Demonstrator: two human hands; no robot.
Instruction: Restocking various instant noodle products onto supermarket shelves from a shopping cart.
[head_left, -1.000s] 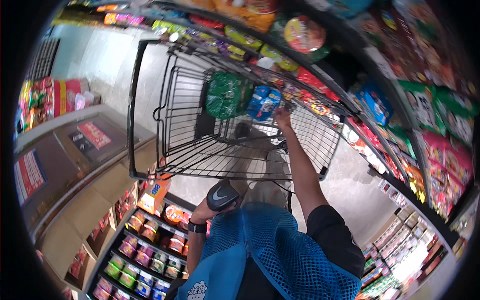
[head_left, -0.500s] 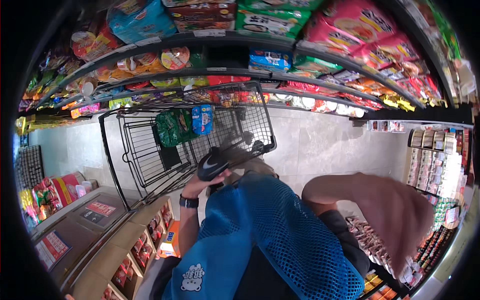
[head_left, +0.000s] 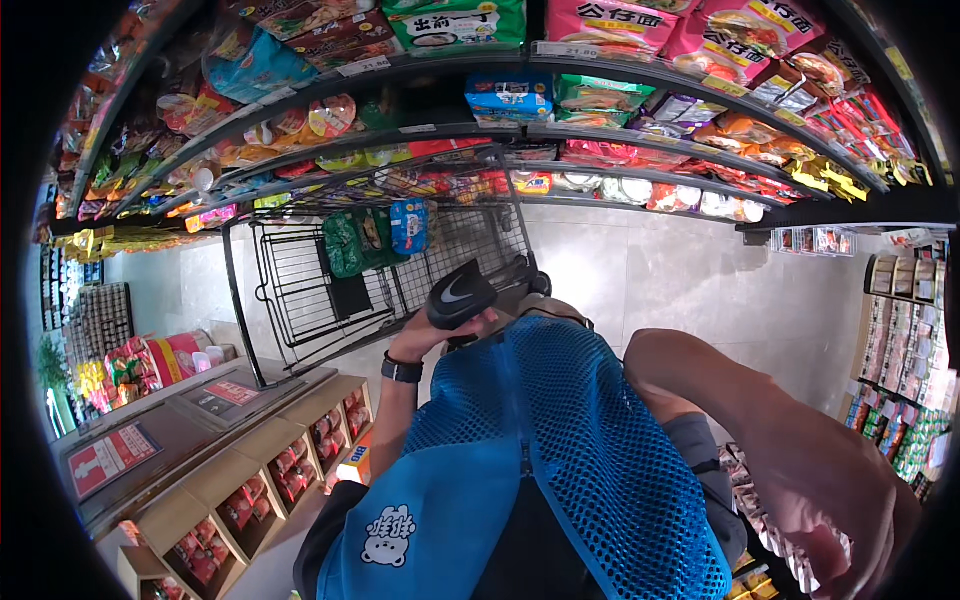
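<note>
My left hand (head_left: 435,335), with a dark band on its wrist, is closed around a black rounded object (head_left: 462,294) with a white curved mark; its exact kind is unclear. Just beyond it stands a black wire shopping cart (head_left: 300,300). A green plastic pack (head_left: 345,245) and a smaller blue pack (head_left: 409,226) lie side by side in the cart. On the right, my right arm is bent sharply and raised close to the camera. My right hand (head_left: 860,530) shows large near the lower right rim, its fingers too unclear to read.
Shelves (head_left: 420,130) of instant noodle packs and cups curve across the far side. At the left, a counter (head_left: 190,420) has red packs in wooden cubbies (head_left: 245,505). Racks of small goods (head_left: 895,370) stand at right. Grey tiled floor (head_left: 590,260) lies beyond my blue mesh vest.
The view has shifted, with the noodle shelves sliding across it. My left hand and the black object appear slightly farther right. My right forearm looks larger and reaches nearer the lower right rim.
</note>
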